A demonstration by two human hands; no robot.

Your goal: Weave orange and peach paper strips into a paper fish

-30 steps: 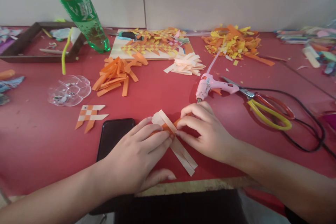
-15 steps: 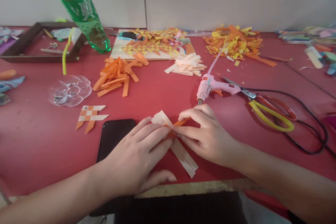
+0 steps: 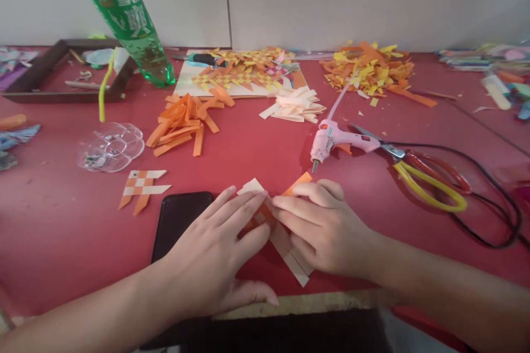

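Observation:
Cream paper strips [image 3: 290, 252] lie slantwise near the table's front edge, crossed by an orange paper strip [image 3: 298, 183]. My left hand [image 3: 232, 237] rests flat over the crossing, its fingers stretched out and its thumb apart, pressing the strips down. From the other side my right hand [image 3: 327, 220] has its bent fingers together on the orange strip where it meets the cream ones; its fingertips touch those of the left hand. Part of the crossing is hidden beneath the fingers. A finished woven paper fish [image 3: 143, 186] in orange and cream lies to the left, beyond a black phone [image 3: 180, 218].
A pink glue gun [image 3: 331, 140] points toward my right hand, beside scissors [image 3: 426, 176] and a black cord. Further back are orange strips [image 3: 184, 124], cream strips [image 3: 296, 103], a clear flower-shaped dish [image 3: 114, 149], a green bottle [image 3: 128, 22] and a brown frame [image 3: 53, 96].
My right hand has shifted slightly down and turned flatter over the strips. More of the orange strip's far end now shows above it. My left hand stays nearly in place.

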